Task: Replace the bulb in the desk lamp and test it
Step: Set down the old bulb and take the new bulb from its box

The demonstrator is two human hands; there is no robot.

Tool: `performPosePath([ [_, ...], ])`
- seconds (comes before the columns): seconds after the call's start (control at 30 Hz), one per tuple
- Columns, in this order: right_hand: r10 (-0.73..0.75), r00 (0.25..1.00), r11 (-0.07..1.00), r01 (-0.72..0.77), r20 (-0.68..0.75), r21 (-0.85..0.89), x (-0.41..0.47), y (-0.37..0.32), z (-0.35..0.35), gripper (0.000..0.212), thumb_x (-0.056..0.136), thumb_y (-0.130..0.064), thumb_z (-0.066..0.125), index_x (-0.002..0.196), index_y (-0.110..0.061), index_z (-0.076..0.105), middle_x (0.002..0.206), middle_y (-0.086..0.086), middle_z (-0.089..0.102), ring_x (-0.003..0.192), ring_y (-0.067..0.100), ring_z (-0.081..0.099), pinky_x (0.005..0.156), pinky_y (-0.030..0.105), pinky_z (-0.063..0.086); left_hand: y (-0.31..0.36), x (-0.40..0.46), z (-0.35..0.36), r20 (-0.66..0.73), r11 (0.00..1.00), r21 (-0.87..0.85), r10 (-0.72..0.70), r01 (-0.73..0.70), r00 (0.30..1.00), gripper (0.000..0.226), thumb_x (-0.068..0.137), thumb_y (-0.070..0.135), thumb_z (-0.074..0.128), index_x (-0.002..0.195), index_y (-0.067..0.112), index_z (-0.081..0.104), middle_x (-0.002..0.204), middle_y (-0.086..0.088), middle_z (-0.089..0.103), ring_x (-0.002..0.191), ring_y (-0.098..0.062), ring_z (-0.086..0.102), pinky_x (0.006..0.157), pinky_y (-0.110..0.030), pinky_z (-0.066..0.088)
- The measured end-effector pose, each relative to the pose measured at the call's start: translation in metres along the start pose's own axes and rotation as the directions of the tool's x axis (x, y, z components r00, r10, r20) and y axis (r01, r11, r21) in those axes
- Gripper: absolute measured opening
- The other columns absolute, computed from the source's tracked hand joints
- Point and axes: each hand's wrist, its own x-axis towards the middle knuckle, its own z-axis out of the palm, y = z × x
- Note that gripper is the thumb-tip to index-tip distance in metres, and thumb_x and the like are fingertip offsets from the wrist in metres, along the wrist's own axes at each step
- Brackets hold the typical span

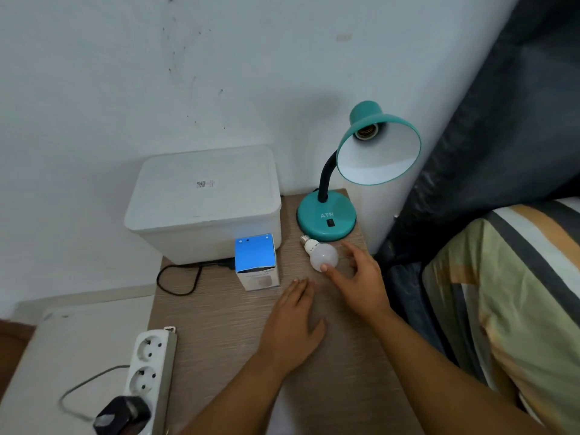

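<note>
White bulb (323,256) touched by spread right hand (361,277); left hand (292,321) flat, empty.

storage box (204,199): white, lidded, back-left of the counter (219,324)
power strip (152,368): white, hanging off the counter's left edge, black plug in it
bed (518,293): striped bedding, right

The round teal base of the desk lamp (326,219) carries white letters "ATN". Print on the white bulb (321,254) and the blue-topped cardboard box (257,262) is too blurred to read.
</note>
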Motion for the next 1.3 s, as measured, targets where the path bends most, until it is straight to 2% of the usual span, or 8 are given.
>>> performPosePath([
  [0.23,-0.142,0.988,0.99,0.14,-0.063,-0.035,-0.018,-0.018,-0.013,0.06,0.08,-0.056,0.066,0.132,-0.03,0.053,0.13,-0.005,0.054,0.119,0.015,0.049,0.097,0.044,0.049,-0.019,-0.052,-0.026,-0.118,0.992,-0.098,-0.094,0.083,0.989,0.048,0.095,0.037,0.058,0.142,0.025,0.051,0.139,0.009,0.054,0.129,-0.004,0.043,0.101,0.003,0.011],
  [0.37,-0.252,0.968,0.967,0.251,-0.015,-0.037,-0.023,-0.042,-0.01,0.04,0.085,-0.041,0.069,0.123,-0.03,0.06,0.117,-0.017,0.056,0.11,0.006,0.052,0.093,0.021,0.045,-0.033,-0.064,-0.042,-0.269,0.9,-0.37,-0.343,0.232,0.9,0.038,0.094,0.03,0.063,0.131,0.029,0.059,0.123,0.016,0.061,0.113,0.0,0.056,0.101,-0.023,0.045],
  [0.43,-0.271,0.962,0.962,0.272,0.044,-0.02,-0.024,-0.057,-0.005,0.036,0.087,-0.035,0.069,0.122,-0.029,0.061,0.115,-0.02,0.054,0.108,0.002,0.051,0.087,0.009,0.039,-0.037,-0.059,-0.05,-0.305,0.804,-0.528,-0.479,0.273,0.823,0.037,0.093,0.025,0.065,0.13,0.026,0.058,0.118,0.013,0.065,0.107,0.0,0.06,0.093,-0.023,0.05],
  [0.53,-0.308,0.943,0.949,0.313,0.128,-0.026,-0.024,-0.073,0.01,0.039,0.088,-0.038,0.067,0.126,-0.031,0.059,0.12,-0.021,0.052,0.111,-0.001,0.048,0.094,0.022,0.044,-0.04,-0.047,-0.061,-0.298,0.705,-0.658,-0.566,0.264,0.769,0.049,0.09,0.023,0.07,0.135,0.019,0.053,0.121,0.01,0.063,0.111,-0.005,0.06,0.09,-0.017,0.045],
  [0.8,-0.332,0.915,0.934,0.353,0.229,-0.057,-0.018,-0.096,0.037,0.049,0.086,-0.037,0.069,0.132,-0.026,0.057,0.129,-0.009,0.06,0.108,-0.003,0.05,0.087,0.014,0.04,-0.05,-0.016,-0.079,-0.244,0.733,-0.643,-0.47,0.221,0.848,0.055,0.084,0.042,0.072,0.135,0.038,0.051,0.126,0.016,0.064,0.118,-0.005,0.06,0.099,-0.043,0.052],
  [0.93,-0.324,0.918,0.935,0.347,0.227,-0.069,-0.015,-0.096,0.041,0.048,0.086,-0.038,0.069,0.132,-0.026,0.058,0.128,-0.004,0.063,0.111,0.006,0.057,0.095,0.031,0.05,-0.049,-0.014,-0.083,-0.247,0.718,-0.678,-0.425,0.158,0.871,0.057,0.093,0.024,0.068,0.145,0.029,0.046,0.128,0.015,0.064,0.115,0.001,0.061,0.097,-0.029,0.053],
  [1.07,-0.317,0.924,0.937,0.34,0.215,-0.084,-0.015,-0.096,0.039,0.046,0.087,-0.04,0.067,0.131,-0.029,0.059,0.125,-0.007,0.065,0.109,0.004,0.057,0.093,0.027,0.049,-0.052,-0.015,-0.082,-0.253,0.734,-0.664,-0.401,0.144,0.88,0.055,0.095,0.016,0.064,0.146,0.027,0.047,0.124,0.01,0.068,0.109,0.0,0.065,0.09,-0.019,0.053],
  [1.3,-0.293,0.941,0.954,0.298,0.169,-0.007,-0.018,-0.108,0.036,0.042,0.091,-0.047,0.058,0.129,-0.03,0.061,0.121,-0.009,0.067,0.105,0.0,0.059,0.092,0.029,0.051,-0.054,-0.016,-0.083,-0.274,0.741,-0.659,-0.398,0.131,0.875,0.054,0.096,0.012,0.062,0.145,0.027,0.047,0.117,0.01,0.07,0.104,0.0,0.067,0.092,-0.028,0.056],
])
